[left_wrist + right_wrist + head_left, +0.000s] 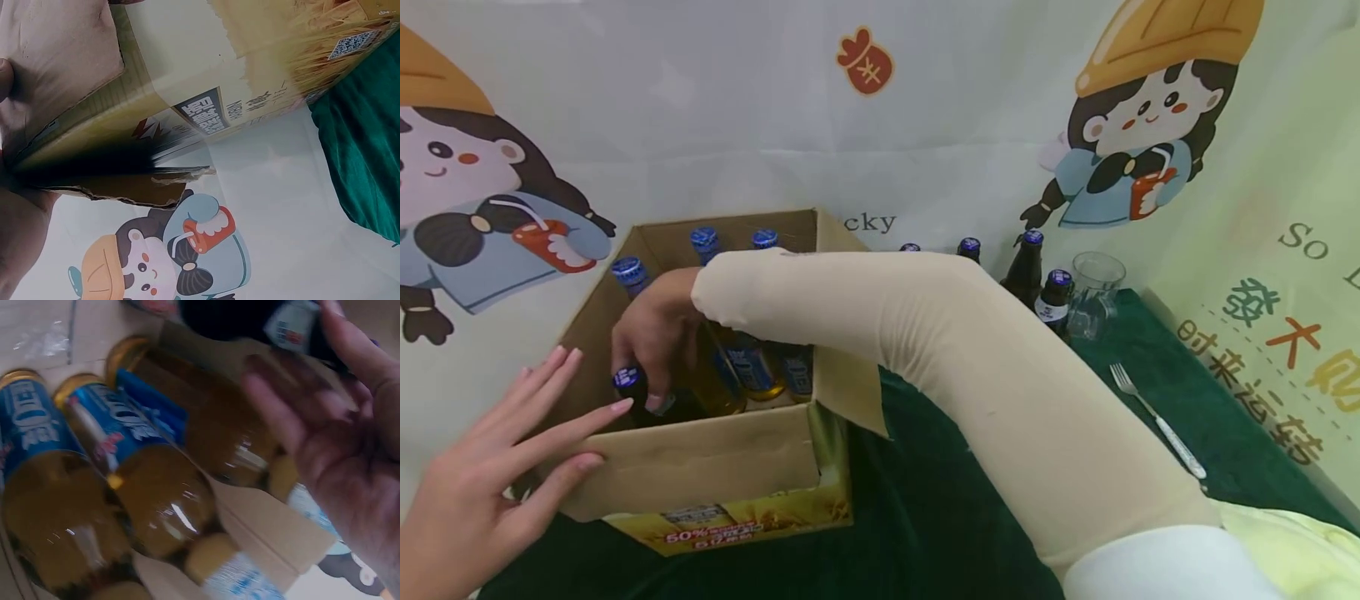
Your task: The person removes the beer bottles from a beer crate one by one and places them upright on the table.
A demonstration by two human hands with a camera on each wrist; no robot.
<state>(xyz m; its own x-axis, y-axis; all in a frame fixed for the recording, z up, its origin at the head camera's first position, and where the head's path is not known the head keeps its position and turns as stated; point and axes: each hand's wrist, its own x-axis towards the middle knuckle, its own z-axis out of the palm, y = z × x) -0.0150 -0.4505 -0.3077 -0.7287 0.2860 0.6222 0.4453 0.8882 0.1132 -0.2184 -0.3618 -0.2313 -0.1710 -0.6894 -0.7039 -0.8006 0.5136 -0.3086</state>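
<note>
A cardboard box (700, 462) stands open, holding several clear bottles of amber liquid (752, 367) with blue labels and caps. Inside its left part, my right hand (658, 321) reaches down around the neck of a dark bottle (628, 382). In the right wrist view the thumb of this hand (337, 450) lies at the dark bottle (294, 325), the other fingers loosely extended beside it. My left hand (505, 467) has its fingers spread, fingertips at the box's front-left flap; in the left wrist view part of it (22, 237) shows beside the box wall (187, 56).
Several dark bottles (1024, 271) with blue caps stand at the back right, beside a clear glass (1096, 292). A fork (1161, 421) lies on the green cloth (1247, 417). A printed backdrop (715, 108) hangs behind. The box's right flap (850, 387) sticks outward.
</note>
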